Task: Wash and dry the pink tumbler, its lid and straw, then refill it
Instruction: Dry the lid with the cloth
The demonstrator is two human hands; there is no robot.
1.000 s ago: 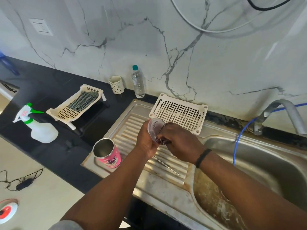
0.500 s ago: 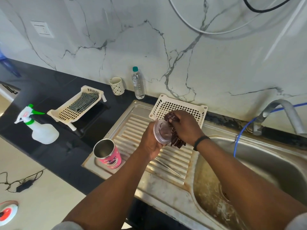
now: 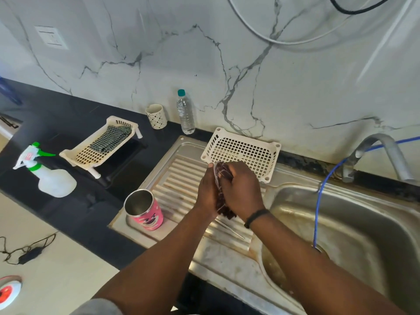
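Observation:
The pink tumbler (image 3: pixel 145 210) stands open and upright on the steel drainboard (image 3: pixel 177 169), left of my hands. My left hand (image 3: pixel 208 192) holds the clear lid (image 3: pixel 215 176) edge-on; only a sliver of it shows between my palms. My right hand (image 3: pixel 241 189) grips a dark checked cloth (image 3: pixel 223 208) and presses it against the lid. The thin metal straw (image 3: pixel 229 229) lies on the drainboard ridges just under my wrists.
A white perforated tray (image 3: pixel 243 151) leans behind my hands. The sink basin (image 3: pixel 354 223) with a tap (image 3: pixel 381 153) and blue hose (image 3: pixel 318 201) is right. A water bottle (image 3: pixel 186 112), patterned cup (image 3: pixel 156 115), second tray with a cloth (image 3: pixel 100 144) and spray bottle (image 3: pixel 47 176) stand left.
The lid has turned from facing me to edge-on between my palms. My right hand with the cloth has closed over it, covering most of the lid.

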